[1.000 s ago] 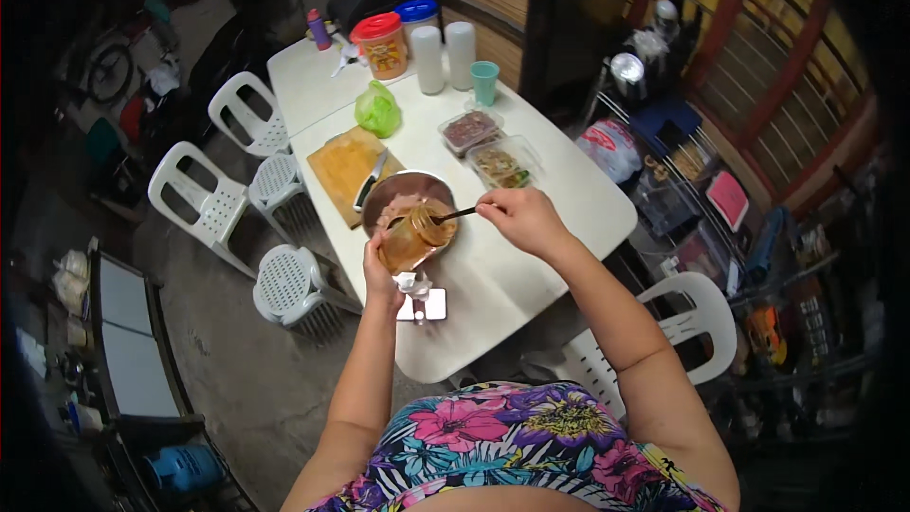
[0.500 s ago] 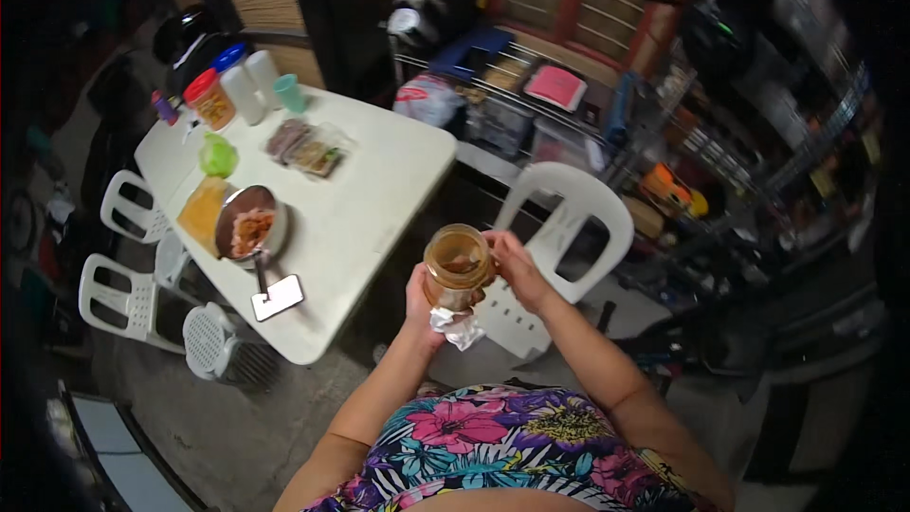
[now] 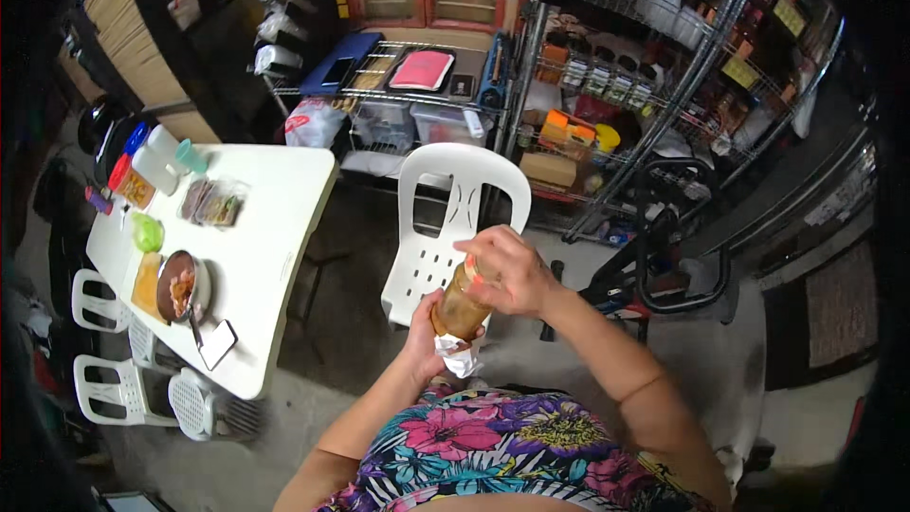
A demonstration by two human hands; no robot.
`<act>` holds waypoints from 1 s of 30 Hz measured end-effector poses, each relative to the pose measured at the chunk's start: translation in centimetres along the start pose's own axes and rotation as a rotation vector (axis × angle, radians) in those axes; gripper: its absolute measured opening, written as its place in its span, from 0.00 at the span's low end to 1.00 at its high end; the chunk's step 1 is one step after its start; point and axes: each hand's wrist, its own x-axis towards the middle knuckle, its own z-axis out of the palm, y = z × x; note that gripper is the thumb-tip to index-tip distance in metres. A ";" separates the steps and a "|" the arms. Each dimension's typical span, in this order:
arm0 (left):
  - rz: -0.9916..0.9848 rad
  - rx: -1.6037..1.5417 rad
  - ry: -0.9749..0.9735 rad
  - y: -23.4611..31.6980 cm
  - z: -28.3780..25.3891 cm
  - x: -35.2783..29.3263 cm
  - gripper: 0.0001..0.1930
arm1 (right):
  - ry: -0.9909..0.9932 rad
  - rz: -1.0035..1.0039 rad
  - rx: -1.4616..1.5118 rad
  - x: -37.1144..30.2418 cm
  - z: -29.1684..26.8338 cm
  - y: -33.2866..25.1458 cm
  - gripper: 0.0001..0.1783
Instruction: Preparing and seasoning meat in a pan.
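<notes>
My left hand [image 3: 424,327] is wrapped round a clear jar [image 3: 459,315] with a brownish inside, held in front of my body. A crumpled white tissue [image 3: 459,356] is pressed against the jar's lower end by the same hand. From above, my right hand [image 3: 515,270] grips a red and white lid [image 3: 472,269] at the jar's mouth, its fingers curled over it. Most of the lid is hidden by that hand, so I cannot tell how it sits on the rim. Just beyond the jar stands a white plastic chair [image 3: 464,166].
On the white table [image 3: 270,218] at left are a bowl of pinkish food [image 3: 180,289], a phone [image 3: 218,345], clear food packs [image 3: 215,203], a green bag [image 3: 147,231] and several bottles. Wire shelves [image 3: 654,114] stand at far right, an exercise bike [image 3: 682,237] before them.
My view has swung to the right. The jar has tilted, and my right hand has moved from its side to over its mouth, where a red and white lid now shows.
</notes>
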 end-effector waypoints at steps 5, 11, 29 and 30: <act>-0.263 -0.018 -0.011 2.6 0.4 1.3 0.31 | -0.150 -0.421 0.035 1.7 -1.7 3.1 0.26; -0.364 -0.001 -0.250 7.7 3.8 1.0 0.35 | -0.085 -0.429 0.022 4.9 -3.6 4.4 0.24; 0.821 1.467 0.266 12.9 13.4 11.3 0.51 | 0.627 0.781 0.669 9.8 -11.0 23.8 0.23; 0.820 1.513 0.323 13.5 12.3 12.0 0.47 | 0.659 0.749 0.653 10.5 -13.4 25.9 0.20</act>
